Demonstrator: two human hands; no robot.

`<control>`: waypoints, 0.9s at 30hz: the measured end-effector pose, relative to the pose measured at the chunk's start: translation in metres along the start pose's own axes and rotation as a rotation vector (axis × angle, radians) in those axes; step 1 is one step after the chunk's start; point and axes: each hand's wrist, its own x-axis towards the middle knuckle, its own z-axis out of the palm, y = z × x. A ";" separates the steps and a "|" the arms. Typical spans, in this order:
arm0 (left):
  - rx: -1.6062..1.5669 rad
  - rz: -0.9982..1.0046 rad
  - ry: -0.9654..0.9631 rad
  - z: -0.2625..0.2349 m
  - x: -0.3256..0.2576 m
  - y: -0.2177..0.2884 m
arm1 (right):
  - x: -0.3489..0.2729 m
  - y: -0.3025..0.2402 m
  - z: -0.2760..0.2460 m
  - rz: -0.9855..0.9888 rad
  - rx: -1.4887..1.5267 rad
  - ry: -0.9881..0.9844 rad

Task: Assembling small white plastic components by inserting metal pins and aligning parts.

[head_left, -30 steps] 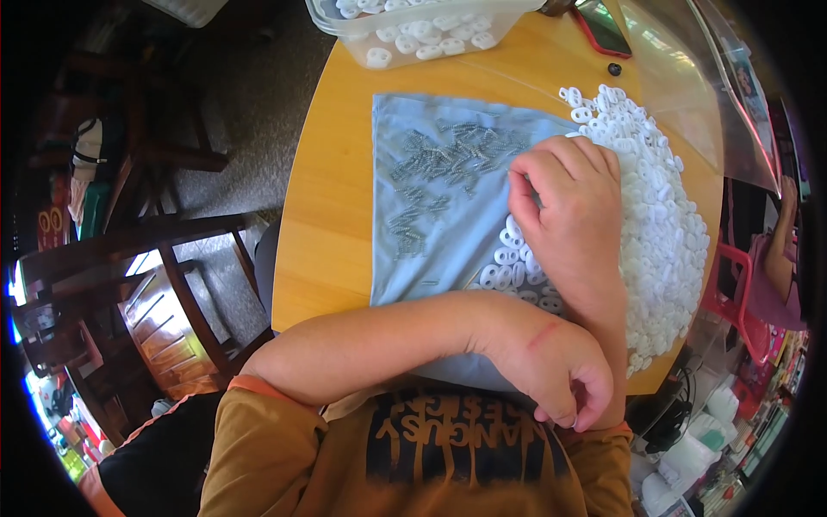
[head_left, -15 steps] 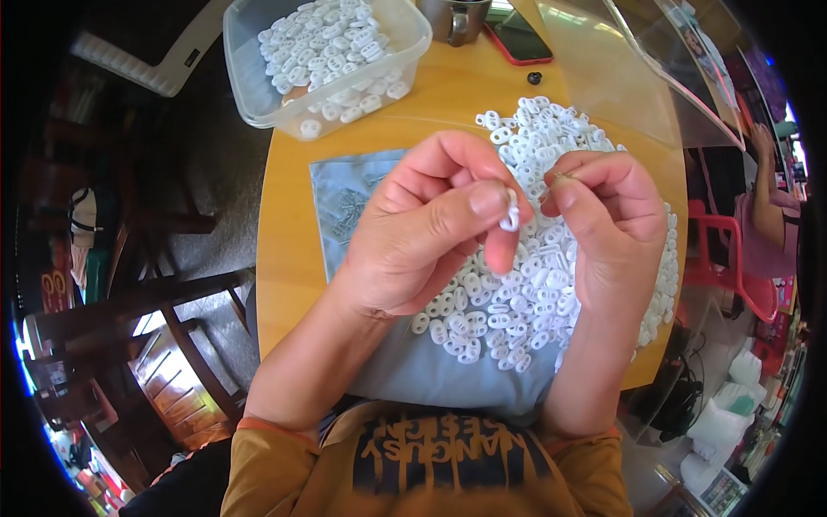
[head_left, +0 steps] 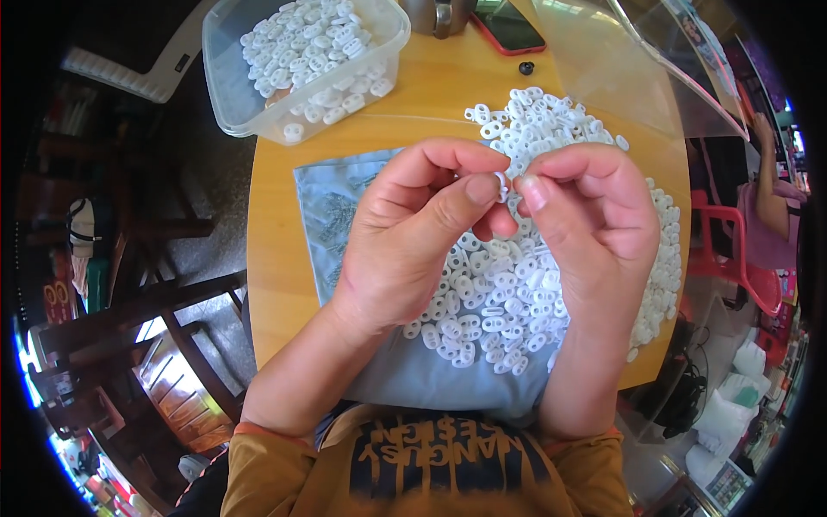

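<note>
My left hand (head_left: 422, 220) pinches a small white two-hole plastic piece (head_left: 502, 187) between thumb and forefinger. Close against it, the thumb and forefinger of my right hand (head_left: 594, 207) are pressed together at the piece's right side; whatever they grip is too small to make out. Beneath both hands a large heap of similar white two-hole pieces (head_left: 508, 302) spreads over a grey-blue cloth (head_left: 422, 379) and the table. Tiny thin dark bits (head_left: 332, 215) lie on the cloth to the left of my left hand, partly hidden by it.
A clear plastic tub (head_left: 237, 112) of white pieces stands at the back left of the wooden table (head_left: 276, 250). Behind are a dark mug (head_left: 439, 15), a red-edged phone (head_left: 510, 26) and a small black knob (head_left: 526, 68). A transparent sheet (head_left: 620, 60) rises at the back right.
My hands have come together: my right hand moved left until its fingertips meet the white piece in my left. The view has shifted slightly. A thin bit seen at my right fingertips is now hidden.
</note>
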 end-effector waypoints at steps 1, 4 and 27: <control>-0.001 -0.010 0.004 -0.001 0.001 0.000 | 0.000 0.002 -0.001 -0.041 -0.071 0.000; 0.139 -0.024 -0.088 0.004 0.000 0.003 | 0.008 -0.001 -0.009 -0.028 0.064 0.091; -0.041 -1.003 -0.742 0.040 -0.054 -0.049 | 0.011 -0.033 -0.052 -0.244 1.261 -0.186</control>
